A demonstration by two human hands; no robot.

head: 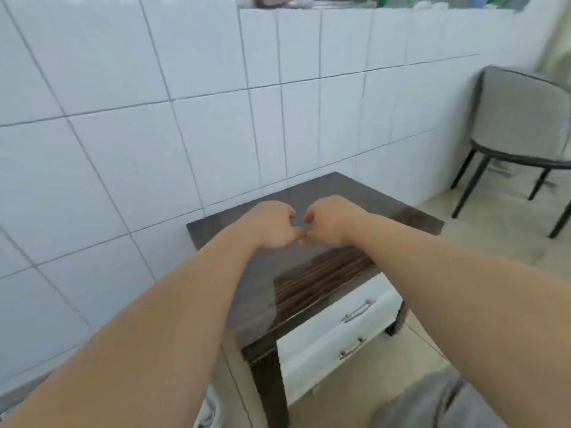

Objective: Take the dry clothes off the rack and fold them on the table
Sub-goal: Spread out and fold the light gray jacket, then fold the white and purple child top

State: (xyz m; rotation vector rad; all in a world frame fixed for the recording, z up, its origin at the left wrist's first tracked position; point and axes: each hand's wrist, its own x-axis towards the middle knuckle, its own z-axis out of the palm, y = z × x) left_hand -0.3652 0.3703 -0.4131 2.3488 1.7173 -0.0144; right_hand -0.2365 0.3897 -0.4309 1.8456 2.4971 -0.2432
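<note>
Head view: no brand, label or writing can be read anywhere; the frame is soft with blur.

Two bare forearms reach forward over a dark wood-grain counter (312, 279) that stands against a white tiled wall (129, 112). The left hand (272, 225) and the right hand (327, 220) meet above the middle of the counter, thumb tips touching or nearly so. Both hands have their fingers curled under, and the grip of each is narrow and closed on nothing that can be seen. The fingertips themselves are hidden behind the knuckles, so how tightly they curl is hard to make out.

No clothes lie on the counter and no drying rack is in view. The one piece of cloth to be seen is a grey fabric (438, 403) at the bottom edge, cut off by the frame; whether it is worn or loose cannot be told.

Under the counter top sits a white drawer front (336, 332) with two metal handles, one above the other. A dark counter leg (272, 393) stands at the near corner.

One grey upholstered chair (525, 118) with thin black legs stands to the right, partly cut off by the frame edge. A white shoe (210, 412) shows at the bottom, half hidden by the left forearm. Above the tiled wall, blurred green and pale shapes cannot be identified.
</note>
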